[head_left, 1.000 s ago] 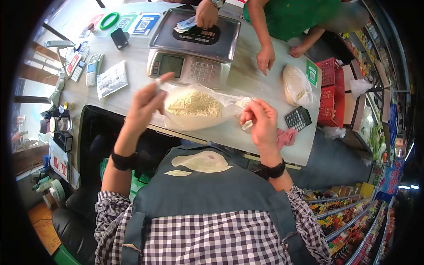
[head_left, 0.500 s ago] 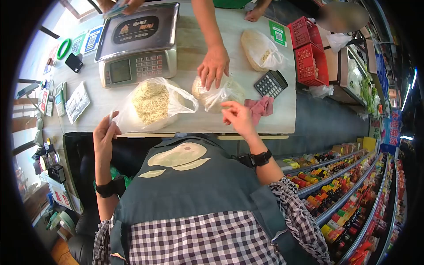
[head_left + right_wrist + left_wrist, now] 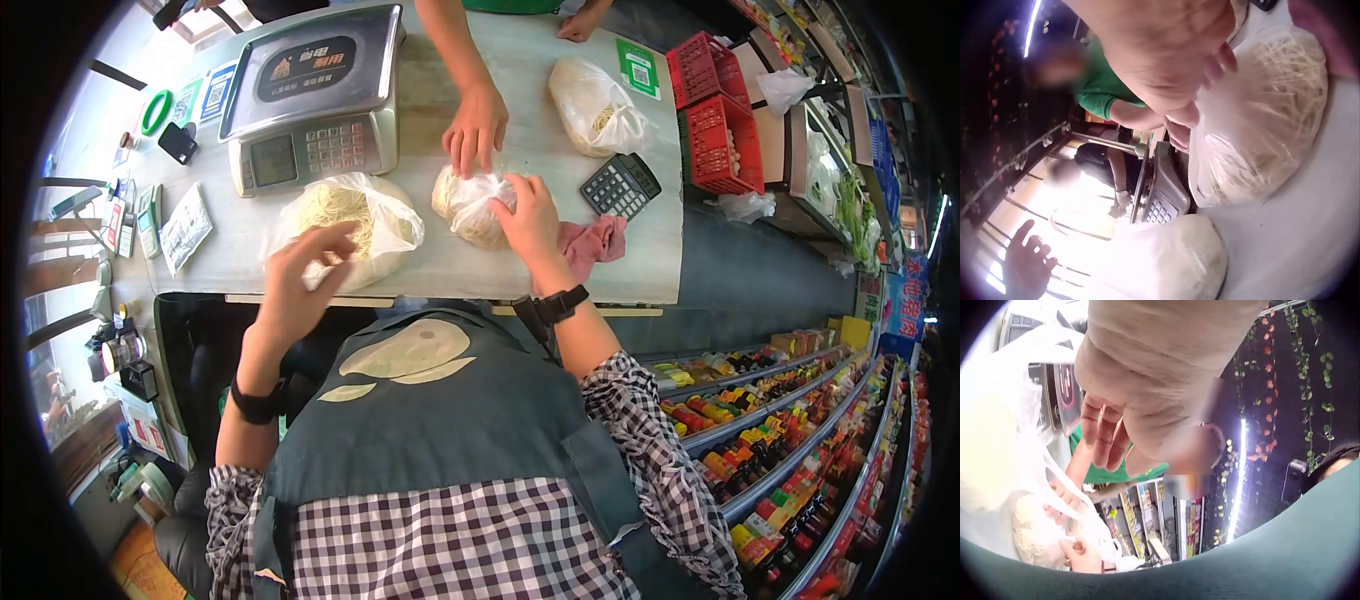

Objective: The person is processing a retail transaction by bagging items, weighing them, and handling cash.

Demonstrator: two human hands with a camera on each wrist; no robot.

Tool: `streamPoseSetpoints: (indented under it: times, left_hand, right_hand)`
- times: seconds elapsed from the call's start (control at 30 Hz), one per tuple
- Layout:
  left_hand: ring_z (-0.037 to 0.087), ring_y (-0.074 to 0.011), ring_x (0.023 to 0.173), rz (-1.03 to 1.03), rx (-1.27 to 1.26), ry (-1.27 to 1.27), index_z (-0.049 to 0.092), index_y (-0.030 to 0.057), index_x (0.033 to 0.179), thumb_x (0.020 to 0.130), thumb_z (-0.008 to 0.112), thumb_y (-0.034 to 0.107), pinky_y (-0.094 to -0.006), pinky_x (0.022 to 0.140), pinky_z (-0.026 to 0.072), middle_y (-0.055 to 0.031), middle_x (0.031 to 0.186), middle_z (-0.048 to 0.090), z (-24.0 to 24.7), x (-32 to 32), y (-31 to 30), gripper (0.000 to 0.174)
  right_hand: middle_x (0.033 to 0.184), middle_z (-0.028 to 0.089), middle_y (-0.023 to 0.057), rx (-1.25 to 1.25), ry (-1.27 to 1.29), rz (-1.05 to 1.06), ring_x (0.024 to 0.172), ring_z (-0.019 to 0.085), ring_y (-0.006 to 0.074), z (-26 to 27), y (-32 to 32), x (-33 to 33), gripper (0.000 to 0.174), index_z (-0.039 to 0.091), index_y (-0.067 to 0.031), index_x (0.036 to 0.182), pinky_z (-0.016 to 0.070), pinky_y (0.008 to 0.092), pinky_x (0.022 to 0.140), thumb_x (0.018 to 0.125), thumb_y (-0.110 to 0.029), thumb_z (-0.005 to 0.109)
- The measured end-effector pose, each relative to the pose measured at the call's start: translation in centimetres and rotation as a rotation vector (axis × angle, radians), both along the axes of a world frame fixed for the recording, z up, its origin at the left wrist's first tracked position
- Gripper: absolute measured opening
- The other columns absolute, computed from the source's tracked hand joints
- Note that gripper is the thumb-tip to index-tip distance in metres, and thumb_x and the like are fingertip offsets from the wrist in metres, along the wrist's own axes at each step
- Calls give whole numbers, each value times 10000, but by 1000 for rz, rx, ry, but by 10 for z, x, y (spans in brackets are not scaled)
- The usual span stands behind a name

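My right hand (image 3: 532, 218) pinches the gathered plastic at the top of a smaller clear bag of noodles (image 3: 470, 222). This bag (image 3: 1279, 106) shows thin pale strands in the right wrist view. Another person's hand (image 3: 476, 125) reaches onto the same bag from across the table. Over the front left of a larger bag of noodles (image 3: 385, 235) is my left hand (image 3: 300, 285), its fingers loosely spread. Nothing is between those fingers (image 3: 1105, 434) in the left wrist view. The larger bag's handles stand up loosely.
Behind the larger bag stands a weighing scale (image 3: 370, 145). A third noodle bag (image 3: 590, 105), a calculator (image 3: 620, 188) and a pink cloth (image 3: 592, 245) are on the right. A flat white packet (image 3: 187, 230) and a phone (image 3: 178, 143) lie left. Red crates (image 3: 722, 150) stand beyond the table's right end.
My left hand has come off the larger bag's left end and moved right, over its front. My right hand has gone to the smaller bag. Banknotes were lifted off the scale by another person.
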State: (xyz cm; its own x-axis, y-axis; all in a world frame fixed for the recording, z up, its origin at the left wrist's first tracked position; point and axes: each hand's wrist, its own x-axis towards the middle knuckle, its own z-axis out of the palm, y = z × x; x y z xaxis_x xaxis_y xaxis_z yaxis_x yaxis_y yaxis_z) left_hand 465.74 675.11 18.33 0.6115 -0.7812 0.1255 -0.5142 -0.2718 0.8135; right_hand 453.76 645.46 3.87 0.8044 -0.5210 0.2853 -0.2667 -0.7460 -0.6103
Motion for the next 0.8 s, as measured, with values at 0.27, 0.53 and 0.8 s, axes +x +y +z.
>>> streamPoseSetpoints:
  times: [0.27, 0.53, 0.8]
  left_hand:
    - [640, -182, 817, -237, 91, 109, 629, 59, 1208, 842, 621, -25, -297, 713, 513, -96, 1058, 650, -58, 1, -104, 376]
    - [637, -320, 875, -271, 137, -54, 629, 42, 1131, 779, 664, 23, -410, 762, 519, -136, 1170, 567, -135, -5, -181, 355]
    - [613, -344, 964, -452, 263, -95, 625, 108, 1068, 798, 680, 68, -424, 806, 510, -136, 1096, 554, -123, 14, -186, 278]
  right_hand:
    - [831, 611, 86, -116, -159, 162, 807, 596, 275, 0, -26, 3, 164, 674, -48, 919, 483, 388, 703, 764, -69, 724]
    - [839, 656, 96, 685, -249, 67, 732, 617, 203, 40, -30, -17, 191, 649, -19, 997, 490, 284, 696, 825, -68, 715]
    - [1033, 635, 134, 84, 179, 314, 993, 569, 322, -13, -24, -13, 515, 585, -80, 1173, 456, 413, 887, 692, -59, 767]
